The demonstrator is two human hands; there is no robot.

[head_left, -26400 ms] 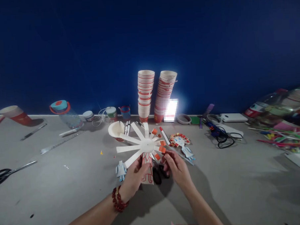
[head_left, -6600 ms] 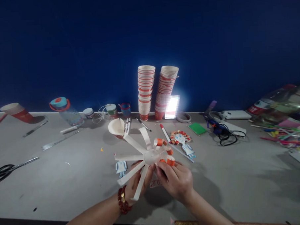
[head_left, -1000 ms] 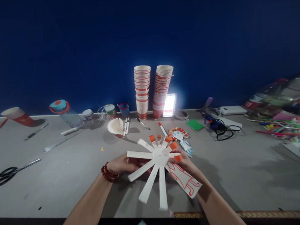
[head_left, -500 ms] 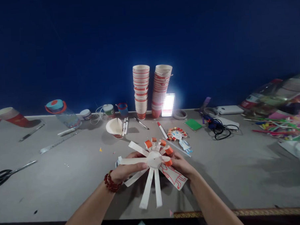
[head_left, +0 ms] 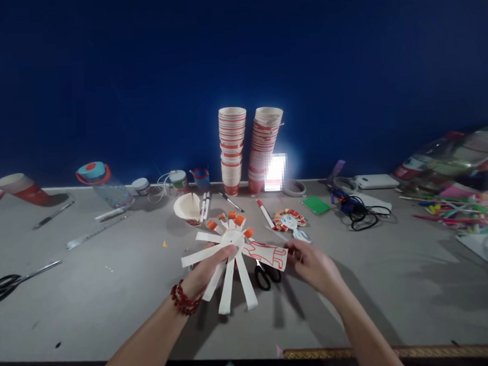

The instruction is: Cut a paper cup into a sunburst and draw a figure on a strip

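Observation:
My left hand (head_left: 209,268) grips a paper cup cut into strips (head_left: 232,240), its thumb pressed on the round white base. White strips fan out around it; several at the top are curled, showing orange outsides. One wider strip bears a red-outlined drawing of a dress and legs (head_left: 267,255) and points right. My right hand (head_left: 312,263) is beside that strip's end, its fingers curled together; what they hold, if anything, is unclear. Below the drawn strip lie black-handled scissors (head_left: 267,276). Behind, a finished paper figure (head_left: 289,220) with a curled red-and-orange fringe lies on the table.
Two tall stacks of paper cups (head_left: 231,151) stand by the blue wall. A cut cup (head_left: 187,208), markers (head_left: 204,206), a green pad (head_left: 315,204) and a dark cable (head_left: 354,216) lie behind. More scissors (head_left: 9,285) are left; colourful sticks (head_left: 447,209) are right.
The cut cup has turned and shifted left in my left hand, swinging the drawn strip upward. My right hand has let go of the cup and moved right. The scissors beneath are now visible.

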